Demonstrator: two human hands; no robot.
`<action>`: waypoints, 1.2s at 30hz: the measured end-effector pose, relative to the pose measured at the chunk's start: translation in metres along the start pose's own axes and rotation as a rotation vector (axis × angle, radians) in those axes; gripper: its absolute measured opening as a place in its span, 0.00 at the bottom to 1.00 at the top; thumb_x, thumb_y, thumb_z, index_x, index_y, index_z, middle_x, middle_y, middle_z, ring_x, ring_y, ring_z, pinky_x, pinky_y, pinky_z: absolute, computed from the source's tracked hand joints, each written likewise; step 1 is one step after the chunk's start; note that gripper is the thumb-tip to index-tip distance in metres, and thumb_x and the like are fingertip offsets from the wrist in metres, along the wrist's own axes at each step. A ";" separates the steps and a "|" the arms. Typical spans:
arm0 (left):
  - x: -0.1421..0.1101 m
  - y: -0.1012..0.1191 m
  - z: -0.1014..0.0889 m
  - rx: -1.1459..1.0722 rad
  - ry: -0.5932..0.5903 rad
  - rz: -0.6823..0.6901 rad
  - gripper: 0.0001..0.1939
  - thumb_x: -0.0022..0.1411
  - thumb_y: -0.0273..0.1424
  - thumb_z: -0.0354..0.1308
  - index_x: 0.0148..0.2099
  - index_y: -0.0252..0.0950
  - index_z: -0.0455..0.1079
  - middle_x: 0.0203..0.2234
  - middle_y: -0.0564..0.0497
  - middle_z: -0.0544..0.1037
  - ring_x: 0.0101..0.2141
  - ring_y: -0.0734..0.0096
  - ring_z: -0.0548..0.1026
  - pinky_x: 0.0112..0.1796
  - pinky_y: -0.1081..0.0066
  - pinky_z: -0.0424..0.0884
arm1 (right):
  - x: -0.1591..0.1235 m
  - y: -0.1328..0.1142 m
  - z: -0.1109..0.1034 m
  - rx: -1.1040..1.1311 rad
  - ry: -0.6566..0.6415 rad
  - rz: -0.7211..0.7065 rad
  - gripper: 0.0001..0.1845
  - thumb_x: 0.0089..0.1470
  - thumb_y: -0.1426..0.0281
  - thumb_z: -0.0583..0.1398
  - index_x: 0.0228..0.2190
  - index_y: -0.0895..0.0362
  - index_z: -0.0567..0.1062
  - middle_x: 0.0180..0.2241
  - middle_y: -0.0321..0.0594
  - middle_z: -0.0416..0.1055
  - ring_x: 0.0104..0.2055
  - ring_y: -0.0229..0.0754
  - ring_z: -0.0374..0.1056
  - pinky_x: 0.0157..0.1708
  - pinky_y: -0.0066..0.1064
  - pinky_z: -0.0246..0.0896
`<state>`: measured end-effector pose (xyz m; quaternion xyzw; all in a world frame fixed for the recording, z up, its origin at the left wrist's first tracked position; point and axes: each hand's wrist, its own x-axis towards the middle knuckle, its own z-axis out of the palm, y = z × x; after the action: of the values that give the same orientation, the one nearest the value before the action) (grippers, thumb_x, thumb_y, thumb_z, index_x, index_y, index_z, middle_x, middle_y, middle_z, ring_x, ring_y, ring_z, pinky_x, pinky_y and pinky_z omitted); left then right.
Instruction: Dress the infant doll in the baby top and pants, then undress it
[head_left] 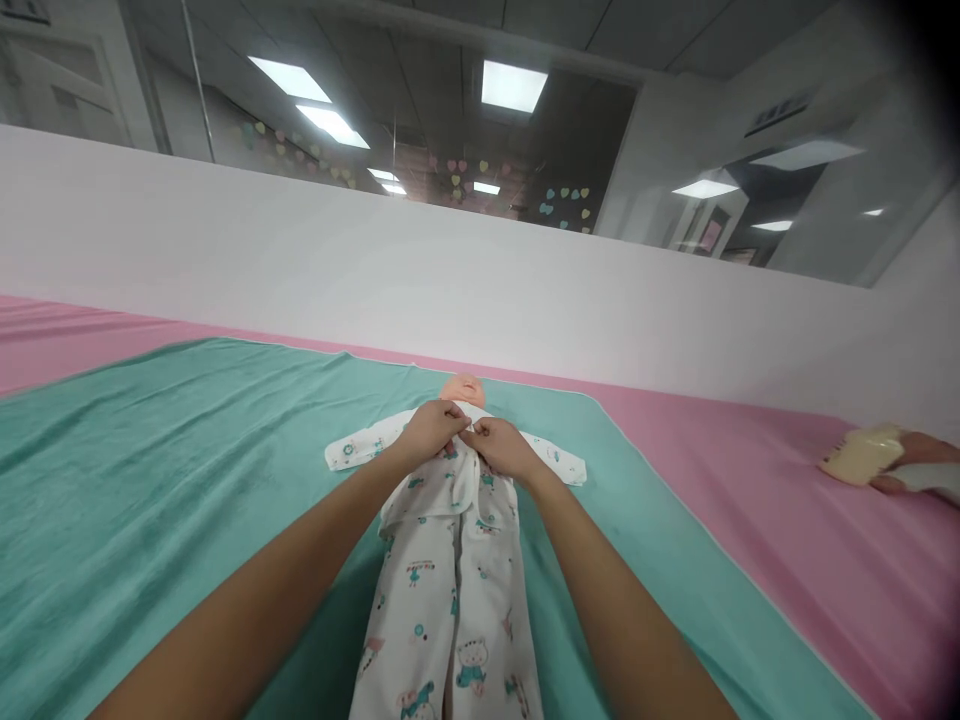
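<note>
A baby doll lies on its back with its head toward the wall, dressed in a white printed jacket and matching trousers. Over the upper chest, just below the neck, my left hand pinches the jacket's front edge. Close beside it, my right hand pinches the other side of the opening. The fingertips of both hands nearly meet, and the fastening between them is too small to make out. Lower down, the jacket fronts hang apart over the trousers. Both sleeves stretch out sideways.
A green cloth lies under the doll, over a pink surface. Behind stands a white wall with windows above. At the far right, another person's hand or arm shows by a pale yellow item.
</note>
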<state>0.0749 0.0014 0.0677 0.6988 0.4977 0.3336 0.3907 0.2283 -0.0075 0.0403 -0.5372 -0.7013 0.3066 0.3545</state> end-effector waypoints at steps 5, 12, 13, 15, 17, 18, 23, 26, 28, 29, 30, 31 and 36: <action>0.006 -0.001 -0.002 -0.030 -0.046 -0.036 0.10 0.53 0.37 0.54 0.31 0.35 0.67 0.11 0.56 0.68 0.12 0.78 0.61 0.14 0.78 0.55 | 0.004 0.014 0.000 0.563 -0.087 0.074 0.19 0.45 0.53 0.58 0.21 0.56 0.64 0.09 0.26 0.54 0.11 0.28 0.45 0.11 0.23 0.35; 0.012 -0.015 -0.009 -0.185 -0.105 0.008 0.11 0.51 0.38 0.58 0.32 0.34 0.69 0.13 0.55 0.69 0.13 0.82 0.59 0.16 0.79 0.55 | 0.011 0.018 0.010 0.829 0.081 0.091 0.17 0.41 0.60 0.61 0.18 0.56 0.61 0.12 0.25 0.52 0.12 0.27 0.43 0.12 0.24 0.33; 0.013 -0.016 -0.010 -0.213 -0.113 0.014 0.11 0.52 0.38 0.58 0.32 0.34 0.69 0.13 0.55 0.69 0.13 0.82 0.59 0.16 0.79 0.55 | 0.011 0.018 0.011 0.824 0.091 0.083 0.17 0.42 0.60 0.61 0.18 0.56 0.61 0.12 0.25 0.52 0.12 0.27 0.43 0.12 0.24 0.33; 0.013 -0.017 -0.010 -0.253 -0.119 0.018 0.11 0.52 0.38 0.58 0.32 0.34 0.70 0.14 0.55 0.70 0.13 0.83 0.59 0.16 0.80 0.54 | 0.010 0.017 0.011 0.802 0.086 0.066 0.16 0.42 0.60 0.61 0.18 0.56 0.62 0.12 0.25 0.53 0.12 0.27 0.43 0.12 0.24 0.33; 0.012 -0.016 -0.009 -0.271 -0.116 0.004 0.11 0.52 0.37 0.58 0.33 0.34 0.70 0.14 0.55 0.69 0.13 0.83 0.58 0.16 0.80 0.54 | 0.009 0.017 0.011 0.785 0.079 0.048 0.14 0.42 0.61 0.61 0.19 0.57 0.64 0.12 0.26 0.56 0.13 0.27 0.45 0.11 0.24 0.34; 0.012 -0.016 -0.008 -0.280 -0.110 -0.001 0.11 0.52 0.37 0.58 0.32 0.33 0.70 0.14 0.55 0.69 0.13 0.83 0.59 0.16 0.80 0.54 | 0.009 0.017 0.011 0.779 0.076 0.039 0.14 0.42 0.61 0.61 0.19 0.57 0.65 0.13 0.27 0.57 0.13 0.27 0.47 0.11 0.24 0.34; 0.010 -0.014 -0.007 -0.362 -0.090 -0.001 0.08 0.52 0.33 0.59 0.29 0.32 0.70 0.15 0.54 0.70 0.16 0.82 0.64 0.17 0.80 0.57 | 0.008 0.016 0.008 0.749 0.041 0.028 0.14 0.43 0.60 0.61 0.22 0.58 0.68 0.13 0.29 0.60 0.13 0.28 0.52 0.11 0.22 0.36; 0.010 -0.015 -0.007 -0.390 -0.098 -0.022 0.07 0.52 0.32 0.59 0.29 0.31 0.70 0.15 0.54 0.70 0.15 0.82 0.63 0.16 0.80 0.56 | 0.008 0.017 0.007 0.734 0.011 0.019 0.15 0.43 0.59 0.61 0.21 0.58 0.68 0.13 0.29 0.60 0.13 0.28 0.52 0.10 0.21 0.37; 0.010 -0.015 -0.007 -0.396 -0.099 -0.021 0.08 0.52 0.32 0.60 0.29 0.31 0.70 0.15 0.54 0.70 0.15 0.82 0.63 0.16 0.80 0.56 | 0.007 0.017 0.006 0.724 -0.002 0.014 0.15 0.43 0.59 0.62 0.22 0.58 0.68 0.13 0.30 0.61 0.13 0.28 0.53 0.10 0.21 0.38; 0.010 -0.015 -0.007 -0.398 -0.094 -0.016 0.08 0.51 0.32 0.60 0.29 0.31 0.70 0.15 0.54 0.70 0.15 0.82 0.63 0.16 0.80 0.56 | 0.007 0.017 0.006 0.719 -0.006 0.012 0.15 0.44 0.59 0.61 0.22 0.58 0.69 0.13 0.30 0.61 0.13 0.28 0.53 0.10 0.21 0.38; 0.010 -0.015 -0.007 -0.401 -0.087 -0.011 0.08 0.51 0.33 0.61 0.28 0.31 0.70 0.15 0.54 0.70 0.16 0.82 0.63 0.16 0.80 0.56 | 0.007 0.017 0.006 0.714 -0.012 0.011 0.15 0.44 0.59 0.61 0.22 0.58 0.69 0.13 0.30 0.61 0.13 0.28 0.53 0.10 0.21 0.37; 0.010 -0.015 -0.006 -0.405 -0.080 -0.008 0.08 0.50 0.33 0.61 0.28 0.31 0.70 0.16 0.53 0.71 0.16 0.82 0.64 0.16 0.80 0.56 | 0.007 0.017 0.005 0.707 -0.019 0.011 0.15 0.44 0.59 0.61 0.21 0.58 0.68 0.13 0.30 0.61 0.13 0.28 0.52 0.10 0.21 0.37; 0.009 -0.014 -0.006 -0.474 -0.087 -0.027 0.08 0.48 0.32 0.61 0.27 0.31 0.70 0.25 0.50 0.75 0.20 0.82 0.67 0.18 0.80 0.58 | 0.007 0.017 0.005 0.687 -0.020 0.014 0.14 0.43 0.60 0.61 0.22 0.58 0.69 0.15 0.31 0.64 0.12 0.27 0.52 0.09 0.21 0.37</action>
<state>0.0668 0.0140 0.0590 0.5943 0.3976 0.4056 0.5693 0.2321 0.0036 0.0244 -0.3882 -0.5569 0.5326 0.5055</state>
